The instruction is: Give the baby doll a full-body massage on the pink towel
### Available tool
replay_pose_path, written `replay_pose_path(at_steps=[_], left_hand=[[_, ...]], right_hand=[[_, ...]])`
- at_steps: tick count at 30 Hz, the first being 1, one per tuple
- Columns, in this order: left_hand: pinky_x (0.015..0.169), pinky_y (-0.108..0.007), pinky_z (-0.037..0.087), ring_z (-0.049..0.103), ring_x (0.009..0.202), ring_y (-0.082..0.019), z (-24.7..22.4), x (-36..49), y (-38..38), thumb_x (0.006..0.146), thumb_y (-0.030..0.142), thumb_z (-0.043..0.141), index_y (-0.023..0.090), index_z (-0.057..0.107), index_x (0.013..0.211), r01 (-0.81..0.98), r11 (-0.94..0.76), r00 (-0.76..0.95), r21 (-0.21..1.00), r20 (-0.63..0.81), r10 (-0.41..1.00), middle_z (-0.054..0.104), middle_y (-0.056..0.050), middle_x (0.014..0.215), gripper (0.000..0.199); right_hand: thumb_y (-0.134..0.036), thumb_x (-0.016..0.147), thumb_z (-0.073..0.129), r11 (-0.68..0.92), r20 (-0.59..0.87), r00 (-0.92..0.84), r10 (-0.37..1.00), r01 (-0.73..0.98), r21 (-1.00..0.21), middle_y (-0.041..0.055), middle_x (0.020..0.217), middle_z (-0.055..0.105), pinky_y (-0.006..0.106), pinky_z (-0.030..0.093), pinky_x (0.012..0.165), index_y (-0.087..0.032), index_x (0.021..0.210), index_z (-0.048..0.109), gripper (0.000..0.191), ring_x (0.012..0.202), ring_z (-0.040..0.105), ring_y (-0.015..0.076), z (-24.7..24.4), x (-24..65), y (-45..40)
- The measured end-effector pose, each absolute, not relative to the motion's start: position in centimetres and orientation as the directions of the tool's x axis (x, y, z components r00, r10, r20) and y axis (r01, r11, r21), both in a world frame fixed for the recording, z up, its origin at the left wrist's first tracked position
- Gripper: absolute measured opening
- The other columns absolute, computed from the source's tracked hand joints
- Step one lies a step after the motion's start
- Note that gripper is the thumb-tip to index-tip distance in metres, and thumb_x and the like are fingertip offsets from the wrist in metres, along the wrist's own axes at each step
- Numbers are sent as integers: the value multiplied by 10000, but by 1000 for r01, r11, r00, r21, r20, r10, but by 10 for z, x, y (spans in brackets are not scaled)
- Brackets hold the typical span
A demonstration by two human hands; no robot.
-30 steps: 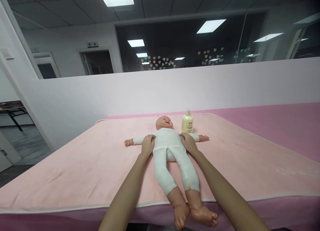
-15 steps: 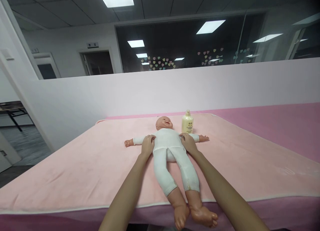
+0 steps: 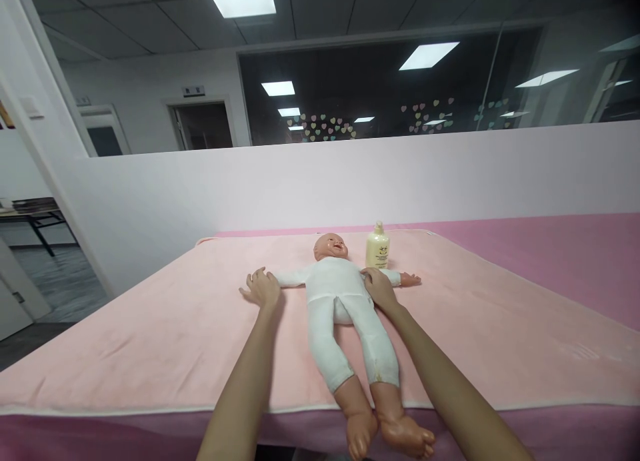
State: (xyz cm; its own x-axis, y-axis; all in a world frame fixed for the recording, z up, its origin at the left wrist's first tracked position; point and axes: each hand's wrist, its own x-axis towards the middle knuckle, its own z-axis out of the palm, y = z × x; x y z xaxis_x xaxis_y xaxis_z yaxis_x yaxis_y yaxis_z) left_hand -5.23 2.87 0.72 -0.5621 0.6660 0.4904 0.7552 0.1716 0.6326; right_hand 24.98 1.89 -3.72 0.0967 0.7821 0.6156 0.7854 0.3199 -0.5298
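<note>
A baby doll [image 3: 333,278] in a white cloth suit lies on its back on a pink blanket [image 3: 165,341], arms stretched out sideways and bare feet towards me. My left hand [image 3: 263,288] is over the end of the doll's arm on the left, fingers spread; it hides the doll's hand there. At the doll's right side in view, my right hand [image 3: 379,288] rests with curled fingers on the upper sleeve beside the chest. Just behind that arm stands a pale yellow pump-top bottle [image 3: 377,248], upright.
A low white wall [image 3: 320,188] runs behind the blanket, with a dark window [image 3: 370,81] above it. Pink surface [image 3: 525,254] extends to the right. At far left, a dark-legged table [image 3: 37,214] stands beyond the wall's end.
My left hand has moved left, from the doll's upper arm out to its hand, and its fingers have spread. The right hand stays by the doll's other upper arm.
</note>
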Motion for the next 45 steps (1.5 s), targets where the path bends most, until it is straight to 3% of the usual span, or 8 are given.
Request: replay_pose_path(at_steps=[4, 10, 16, 20, 24, 33, 42, 45], left_hand=[[1014, -589, 169, 444, 1160, -277, -1, -57, 32, 870, 230, 323, 205, 630, 1000, 713, 230, -586, 663, 381, 715, 599, -92, 1169, 334], [998, -516, 244, 451, 1159, -278, 0, -59, 34, 872, 234, 312, 202, 650, 990, 725, 212, -567, 656, 392, 725, 600, -91, 1174, 360], [1016, -463, 234, 471, 1160, -261, 4, -60, 34, 891, 282, 276, 194, 621, 1059, 623, 239, -645, 745, 316, 696, 619, -109, 1136, 394], [1039, -454, 210, 462, 1175, -251, 5, -58, 32, 849, 324, 409, 213, 508, 1197, 611, 205, -651, 765, 337, 680, 619, -65, 1152, 378], [1028, -435, 232, 477, 1162, -222, 4, -58, 31, 852, 251, 393, 234, 415, 1267, 600, 199, -659, 775, 337, 672, 628, -44, 1138, 415], [1011, -453, 243, 477, 1161, -255, 4, -59, 32, 833, 299, 424, 222, 429, 1235, 597, 174, -642, 784, 336, 689, 617, -76, 1148, 409], [1002, -466, 270, 392, 1238, -256, 3, -58, 34, 860, 198, 318, 247, 507, 1173, 623, 167, -598, 764, 328, 732, 621, -72, 1131, 369], [1019, -462, 265, 322, 1289, -259, 2, -55, 32, 850, 183, 326, 216, 571, 1086, 684, 162, -601, 711, 424, 677, 553, -101, 1222, 342]], right_hand=[[-90, 760, 360, 329, 617, 82, 782, 787, -522, 110, 954, 633, 314, 388, 886, -120, 891, 611, 285, 938, 548, 202, -37, 250, 19], [-88, 762, 361, 323, 612, 87, 786, 786, -527, 108, 965, 631, 313, 387, 888, -122, 900, 610, 286, 942, 548, 200, -35, 249, 17], [-88, 770, 354, 327, 605, 79, 792, 782, -530, 107, 962, 630, 313, 383, 893, -123, 906, 608, 291, 954, 545, 197, -34, 250, 16], [-89, 771, 359, 325, 603, 71, 795, 789, -522, 106, 972, 631, 313, 381, 894, -119, 916, 609, 289, 954, 543, 198, -35, 251, 18], [-83, 771, 363, 324, 598, 66, 798, 791, -519, 102, 970, 632, 293, 378, 895, -118, 913, 610, 287, 960, 544, 186, -36, 251, 20], [-69, 765, 368, 322, 591, 61, 804, 792, -518, 97, 966, 636, 289, 383, 883, -129, 913, 616, 295, 967, 544, 180, -36, 251, 20], [-76, 770, 370, 310, 568, 64, 820, 785, -536, 97, 972, 634, 289, 379, 885, -126, 929, 616, 297, 963, 545, 181, -32, 250, 17], [-65, 763, 368, 313, 569, 59, 820, 786, -533, 104, 974, 631, 288, 378, 888, -114, 926, 615, 300, 968, 542, 184, -31, 251, 17]])
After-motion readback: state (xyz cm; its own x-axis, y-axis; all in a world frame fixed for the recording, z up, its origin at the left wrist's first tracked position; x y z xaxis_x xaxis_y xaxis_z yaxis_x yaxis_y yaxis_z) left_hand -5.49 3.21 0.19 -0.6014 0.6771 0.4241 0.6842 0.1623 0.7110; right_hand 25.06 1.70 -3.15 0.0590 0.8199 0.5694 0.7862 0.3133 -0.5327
